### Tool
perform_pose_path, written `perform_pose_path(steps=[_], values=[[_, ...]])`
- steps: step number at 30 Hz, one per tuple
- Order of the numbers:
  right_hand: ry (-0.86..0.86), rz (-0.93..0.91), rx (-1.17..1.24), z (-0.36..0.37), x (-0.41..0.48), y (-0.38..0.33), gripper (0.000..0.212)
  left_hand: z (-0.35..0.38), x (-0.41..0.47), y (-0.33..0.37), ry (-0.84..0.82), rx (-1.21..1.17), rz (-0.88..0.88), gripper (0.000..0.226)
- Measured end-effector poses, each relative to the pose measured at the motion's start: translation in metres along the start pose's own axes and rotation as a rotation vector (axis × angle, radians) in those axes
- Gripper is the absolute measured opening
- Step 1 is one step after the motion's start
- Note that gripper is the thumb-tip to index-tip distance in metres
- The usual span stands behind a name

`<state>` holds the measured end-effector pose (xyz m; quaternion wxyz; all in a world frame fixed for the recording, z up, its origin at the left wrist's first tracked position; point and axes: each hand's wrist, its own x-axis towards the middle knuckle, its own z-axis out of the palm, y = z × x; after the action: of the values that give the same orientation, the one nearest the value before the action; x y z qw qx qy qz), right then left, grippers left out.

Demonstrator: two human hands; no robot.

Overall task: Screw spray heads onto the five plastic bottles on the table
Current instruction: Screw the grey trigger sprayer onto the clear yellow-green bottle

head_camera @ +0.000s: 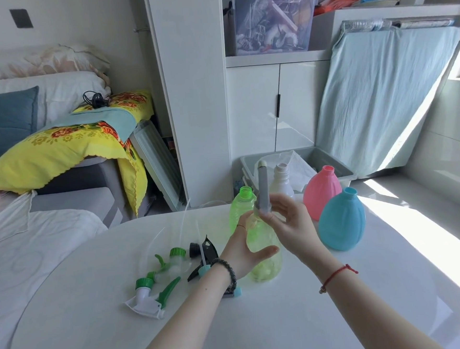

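My left hand (245, 252) grips a translucent yellow-green bottle (265, 264) standing on the white table (288, 320). My right hand (289, 219) pinches a grey spray head (264, 191) at the bottle's neck, its body pointing up. Behind stand a green bottle (240, 206), a white bottle (282, 181), a pink bottle (322, 192) and a blue bottle (342, 221), all with bare necks. Loose spray heads lie left of my hands: a white and green one (150, 297), a green one (172, 257), a black one (203, 254), and one partly hidden under my left wrist.
A grey bin (331, 161) with a clear bag stands behind the bottles. White cabinets rise beyond the table's far edge. A bed and a yellow flowered cloth (58, 148) lie to the left. Sunlight falls across the table's right side.
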<state>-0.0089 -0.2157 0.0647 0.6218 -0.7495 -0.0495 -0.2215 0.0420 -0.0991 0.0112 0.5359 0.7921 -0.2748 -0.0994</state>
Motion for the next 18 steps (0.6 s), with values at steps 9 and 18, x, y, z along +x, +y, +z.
perform_pose_path(steps=[9,18], values=[[0.227,-0.062,-0.148,0.013,-0.003,0.005,0.017,-0.001,0.0,0.004,-0.008,-0.006,-0.004,0.08],[-0.07,0.011,-0.07,-0.002,0.005,0.0,0.012,0.0,0.001,0.0,0.006,0.002,-0.01,0.077]])
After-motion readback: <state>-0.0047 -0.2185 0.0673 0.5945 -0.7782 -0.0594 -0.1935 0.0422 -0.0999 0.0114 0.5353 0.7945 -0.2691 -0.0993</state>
